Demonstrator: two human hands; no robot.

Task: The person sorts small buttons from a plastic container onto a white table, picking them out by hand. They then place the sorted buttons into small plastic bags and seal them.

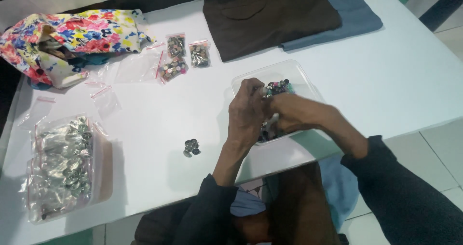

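We are working over a clear plastic tray (298, 74) of mixed metal buttons, its long axis running away from us, near the white table's (400, 81) right edge; our left hand (247, 115) and right hand (289, 112) are touching, fingers curled; what they are pinching, we cannot tell; a small button pile (191, 147) is lying left; pale floor tiles (441, 153) below.

2 bare hands, dark long sleeves

The left hand (247, 113) and right hand (294, 112) wear no gloves, rings or watch that can be seen. Both forearms are bare, each coming out of a black long sleeve pushed up toward the elbow, the cuffs bunched just off the near edge of the white table (386, 71). Below that edge, brown and blue cloth covers the lap.
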